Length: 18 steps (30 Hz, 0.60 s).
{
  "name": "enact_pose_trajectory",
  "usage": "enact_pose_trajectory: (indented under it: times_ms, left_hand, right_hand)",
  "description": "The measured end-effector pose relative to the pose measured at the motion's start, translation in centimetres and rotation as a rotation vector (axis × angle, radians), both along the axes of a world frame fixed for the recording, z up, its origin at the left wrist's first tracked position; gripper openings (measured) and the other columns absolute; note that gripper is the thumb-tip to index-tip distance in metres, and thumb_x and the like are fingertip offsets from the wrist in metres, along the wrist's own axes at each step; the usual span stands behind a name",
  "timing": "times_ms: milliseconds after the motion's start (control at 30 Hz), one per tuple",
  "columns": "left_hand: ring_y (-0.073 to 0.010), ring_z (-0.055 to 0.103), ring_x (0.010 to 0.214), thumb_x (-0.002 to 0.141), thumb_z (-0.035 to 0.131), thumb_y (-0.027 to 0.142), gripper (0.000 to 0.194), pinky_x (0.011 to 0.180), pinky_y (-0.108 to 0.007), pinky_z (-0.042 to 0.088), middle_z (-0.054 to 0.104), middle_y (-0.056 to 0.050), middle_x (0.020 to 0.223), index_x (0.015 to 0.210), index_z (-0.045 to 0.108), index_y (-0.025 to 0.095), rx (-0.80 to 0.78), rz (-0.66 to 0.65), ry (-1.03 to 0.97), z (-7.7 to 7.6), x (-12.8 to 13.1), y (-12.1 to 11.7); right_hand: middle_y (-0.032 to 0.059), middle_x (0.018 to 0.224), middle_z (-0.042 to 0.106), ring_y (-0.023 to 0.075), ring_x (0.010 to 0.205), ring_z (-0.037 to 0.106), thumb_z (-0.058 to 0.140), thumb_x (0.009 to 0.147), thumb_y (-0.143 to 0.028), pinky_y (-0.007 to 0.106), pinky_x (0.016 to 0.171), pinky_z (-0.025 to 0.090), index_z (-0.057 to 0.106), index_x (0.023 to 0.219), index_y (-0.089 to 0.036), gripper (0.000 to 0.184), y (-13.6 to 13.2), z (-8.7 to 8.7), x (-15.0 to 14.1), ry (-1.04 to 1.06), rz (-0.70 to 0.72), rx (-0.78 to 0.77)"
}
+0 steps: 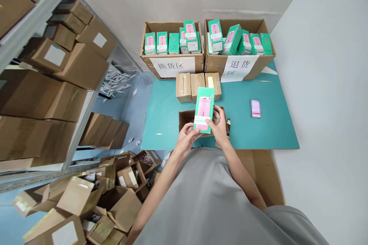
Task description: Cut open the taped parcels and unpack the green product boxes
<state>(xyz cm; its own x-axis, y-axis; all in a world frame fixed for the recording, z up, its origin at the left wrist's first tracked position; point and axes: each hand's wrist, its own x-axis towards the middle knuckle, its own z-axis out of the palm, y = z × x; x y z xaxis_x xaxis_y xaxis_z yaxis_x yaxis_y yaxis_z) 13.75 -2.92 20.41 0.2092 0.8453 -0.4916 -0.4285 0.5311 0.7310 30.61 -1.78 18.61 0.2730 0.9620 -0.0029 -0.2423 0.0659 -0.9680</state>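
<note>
A green box with a pink bottle-like picture (204, 103) is held upright between both hands, its printed front facing me. My left hand (186, 138) grips its lower left corner, thumb on the front. My right hand (217, 125) holds the right side, thumb across the white band. Behind and below it stands an open cardboard box (186, 116) on the green table; its inside is mostly hidden. Just right of that carton lies a black and yellow utility knife (228, 127), partly covered by my right hand.
At the back stand a left carton (172, 61) and a right carton (244, 61), each with a paper sign and several green boxes. Small taped boxes (198, 86) sit before them. A card (255, 108) lies right on the table (267, 134). Left are loaded shelves (82, 122) and discarded cartons (80, 195).
</note>
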Motion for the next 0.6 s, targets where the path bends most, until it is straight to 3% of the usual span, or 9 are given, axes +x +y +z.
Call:
enact_pose_trajectory:
  times_ms: [167,333,467,600]
  left_hand:
    - [-0.0286,0.082,0.108,0.064,0.109,0.045,0.064,0.102,-0.048,0.067,0.083,-0.008,0.114,0.106,0.067,0.022,0.039,0.021,0.039,-0.4,0.1,0.1]
    - [-0.024,0.077,0.103,0.063,0.108,0.045,0.068,0.09,-0.036,0.064,0.078,-0.004,0.105,0.107,0.061,0.023,0.119,0.115,0.202,-1.0,0.8,0.0]
    - [-0.0223,0.072,0.114,0.067,0.102,0.04,0.061,0.08,-0.026,0.061,0.069,-0.007,0.128,0.105,0.057,0.024,0.277,0.162,0.362,-0.9,1.8,-0.7]
    - [-0.0281,0.066,0.136,0.067,0.103,0.041,0.062,0.094,-0.032,0.065,0.062,-0.01,0.144,0.106,0.057,0.025,0.394,0.136,0.324,-0.4,2.1,-1.1]
  right_hand:
    - [0.0164,0.156,0.067,0.036,0.146,0.066,0.091,0.086,-0.066,0.053,0.118,0.061,0.049,0.157,-0.031,0.09,0.2,0.6,0.2,-0.03,0.08,-0.025]
    - [0.0154,0.169,0.056,0.035,0.155,0.059,0.089,0.09,-0.058,0.052,0.119,0.061,0.052,0.155,-0.033,0.08,-0.4,1.8,-0.1,-0.124,0.007,-0.057]
    - [0.0163,0.175,0.048,0.0356,0.156,0.058,0.091,0.089,-0.053,0.051,0.119,0.061,0.047,0.161,-0.033,0.087,-0.9,2.6,-1.2,-0.208,-0.018,-0.052]
    - [0.0179,0.17,0.053,0.035,0.153,0.06,0.09,0.089,-0.053,0.05,0.119,0.06,0.047,0.159,-0.03,0.086,-0.5,2.2,-1.2,-0.222,-0.086,-0.047]
